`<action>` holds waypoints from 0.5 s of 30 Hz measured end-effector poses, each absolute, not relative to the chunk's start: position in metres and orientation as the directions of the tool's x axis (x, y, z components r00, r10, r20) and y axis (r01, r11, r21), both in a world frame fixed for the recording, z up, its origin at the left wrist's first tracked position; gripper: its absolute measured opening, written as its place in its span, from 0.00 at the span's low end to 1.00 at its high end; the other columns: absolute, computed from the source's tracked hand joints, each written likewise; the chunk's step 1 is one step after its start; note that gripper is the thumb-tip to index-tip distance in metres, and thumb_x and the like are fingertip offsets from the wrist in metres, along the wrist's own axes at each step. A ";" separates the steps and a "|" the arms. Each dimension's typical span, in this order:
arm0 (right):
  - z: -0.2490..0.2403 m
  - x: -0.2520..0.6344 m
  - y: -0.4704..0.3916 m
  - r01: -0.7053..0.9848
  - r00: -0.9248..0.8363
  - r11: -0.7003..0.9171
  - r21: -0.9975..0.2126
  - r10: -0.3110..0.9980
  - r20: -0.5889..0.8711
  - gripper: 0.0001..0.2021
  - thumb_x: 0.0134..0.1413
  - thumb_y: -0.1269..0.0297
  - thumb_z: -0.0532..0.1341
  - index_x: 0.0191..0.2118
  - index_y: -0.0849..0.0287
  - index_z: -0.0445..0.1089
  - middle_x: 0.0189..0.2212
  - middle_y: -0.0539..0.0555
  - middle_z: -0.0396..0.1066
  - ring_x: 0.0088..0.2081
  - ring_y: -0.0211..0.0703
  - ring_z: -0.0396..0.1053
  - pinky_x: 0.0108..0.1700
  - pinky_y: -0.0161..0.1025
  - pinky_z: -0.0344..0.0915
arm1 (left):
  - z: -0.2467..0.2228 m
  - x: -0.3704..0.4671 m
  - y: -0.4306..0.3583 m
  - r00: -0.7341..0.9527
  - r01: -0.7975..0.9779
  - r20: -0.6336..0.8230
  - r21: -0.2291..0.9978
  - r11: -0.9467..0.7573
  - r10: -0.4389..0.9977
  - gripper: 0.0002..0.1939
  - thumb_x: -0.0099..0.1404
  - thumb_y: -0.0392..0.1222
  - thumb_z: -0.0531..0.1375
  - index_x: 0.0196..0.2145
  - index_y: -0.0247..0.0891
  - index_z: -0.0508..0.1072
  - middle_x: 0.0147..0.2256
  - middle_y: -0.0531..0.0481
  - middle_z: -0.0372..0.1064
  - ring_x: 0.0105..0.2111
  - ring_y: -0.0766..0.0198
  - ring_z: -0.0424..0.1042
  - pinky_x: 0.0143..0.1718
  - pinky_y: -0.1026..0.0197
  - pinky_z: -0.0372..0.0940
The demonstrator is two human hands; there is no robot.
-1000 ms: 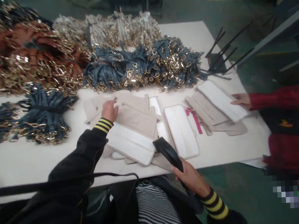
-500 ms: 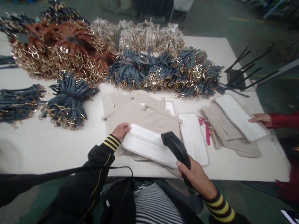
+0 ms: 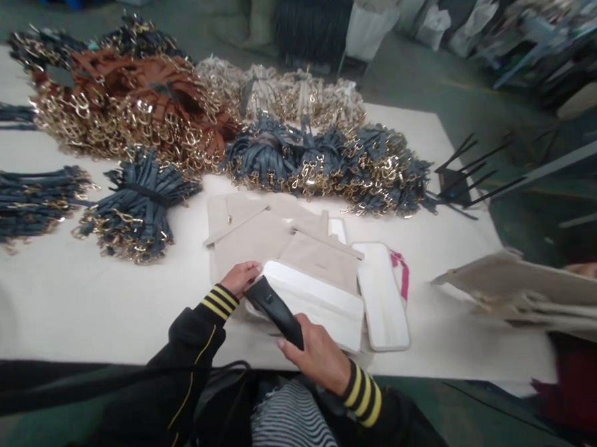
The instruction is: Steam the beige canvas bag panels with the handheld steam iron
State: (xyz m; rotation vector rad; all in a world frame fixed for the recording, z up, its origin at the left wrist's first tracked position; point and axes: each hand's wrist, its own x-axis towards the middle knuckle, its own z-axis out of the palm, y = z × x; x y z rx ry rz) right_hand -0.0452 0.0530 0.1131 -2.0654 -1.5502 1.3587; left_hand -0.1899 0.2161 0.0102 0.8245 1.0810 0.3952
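Note:
My left hand (image 3: 242,278) pinches the upper left corner of a white panel (image 3: 315,304) with a beige edge, which lies tilted on beige fabric pieces (image 3: 259,235). In my right hand (image 3: 319,352) is a black handheld device (image 3: 277,311), its fingers wrapped round the handle. The device's wide head is over the panel's left end, close to my left fingertips; whether it touches the panel I cannot tell. A second white panel (image 3: 382,296) lies just right of the first, beside a pink strip (image 3: 401,271).
Bundled straps with gold clips, brown (image 3: 136,92), dark blue (image 3: 137,205) and beige (image 3: 282,94), are piled along the back and left of the table (image 3: 183,309). A black device with rods (image 3: 454,183) stands at the right edge. At right, another person's hand (image 3: 594,271) is by blurred beige pieces (image 3: 522,288).
My right hand has moved the black device left along the white panel, to its left end. At right, the other person has lifted the beige pieces off the table.

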 end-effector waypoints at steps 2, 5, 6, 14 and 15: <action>0.116 -0.036 0.051 0.523 0.097 -0.487 -0.699 0.849 -0.519 0.11 0.53 0.60 0.55 0.39 0.62 0.61 0.27 0.56 0.70 0.27 0.45 0.71 0.31 0.37 0.63 | 0.009 -0.190 0.215 0.480 0.076 -0.623 0.731 0.678 0.618 0.17 0.41 0.46 0.67 0.25 0.35 0.66 0.19 0.57 0.64 0.19 0.70 0.64 0.23 0.66 0.60; 0.119 -0.017 0.041 0.386 0.207 -0.573 -0.723 0.818 -0.537 0.09 0.53 0.59 0.53 0.36 0.60 0.59 0.22 0.50 0.67 0.23 0.41 0.70 0.29 0.36 0.64 | 0.010 -0.184 0.211 0.519 0.054 -0.621 0.709 0.703 0.587 0.22 0.37 0.46 0.69 0.29 0.36 0.67 0.23 0.54 0.69 0.23 0.66 0.68 0.27 0.63 0.64; 0.120 -0.011 0.036 0.359 0.236 -0.589 -0.724 0.808 -0.540 0.10 0.53 0.58 0.53 0.35 0.60 0.58 0.21 0.49 0.66 0.22 0.41 0.70 0.28 0.36 0.64 | 0.011 -0.181 0.209 0.523 0.058 -0.621 0.709 0.703 0.584 0.24 0.36 0.46 0.69 0.30 0.36 0.68 0.24 0.53 0.70 0.24 0.65 0.69 0.28 0.62 0.65; 0.126 0.024 -0.009 0.267 0.466 -0.566 -0.780 0.784 -0.409 0.16 0.53 0.50 0.52 0.29 0.59 0.61 0.17 0.50 0.66 0.21 0.42 0.66 0.27 0.38 0.64 | 0.104 -0.164 0.223 0.528 0.140 -0.456 0.879 0.456 0.716 0.29 0.36 0.54 0.67 0.35 0.34 0.71 0.24 0.52 0.70 0.27 0.61 0.70 0.28 0.61 0.66; 0.128 0.029 -0.015 0.250 0.500 -0.558 -0.791 0.774 -0.388 0.17 0.53 0.49 0.52 0.28 0.59 0.61 0.17 0.51 0.66 0.21 0.42 0.66 0.26 0.37 0.63 | 0.133 -0.166 0.229 0.521 0.152 -0.383 0.921 0.359 0.762 0.29 0.38 0.55 0.66 0.36 0.34 0.72 0.24 0.52 0.70 0.27 0.60 0.70 0.28 0.61 0.66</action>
